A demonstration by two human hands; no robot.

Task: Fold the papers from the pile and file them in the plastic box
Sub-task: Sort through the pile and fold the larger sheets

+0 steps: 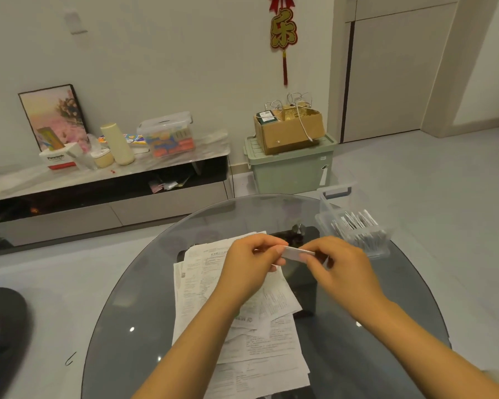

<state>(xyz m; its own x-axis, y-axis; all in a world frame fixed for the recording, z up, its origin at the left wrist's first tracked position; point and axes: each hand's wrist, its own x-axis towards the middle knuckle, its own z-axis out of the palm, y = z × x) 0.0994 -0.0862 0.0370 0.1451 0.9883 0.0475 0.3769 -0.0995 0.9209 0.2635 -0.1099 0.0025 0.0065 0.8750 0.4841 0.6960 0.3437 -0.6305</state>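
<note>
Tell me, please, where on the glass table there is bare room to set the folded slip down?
Bare glass lies left of the paper pile, out to the table rim, and right of it, below the plastic box. The middle is crowded: the pile, and both hands, left hand and right hand, pinching the folded slip.

head cam | 1 view | fwd+down | close over glass table [144,283]

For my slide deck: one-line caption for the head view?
Both hands, left hand and right hand, pinch a folded paper above the pile, near the plastic box.
</note>
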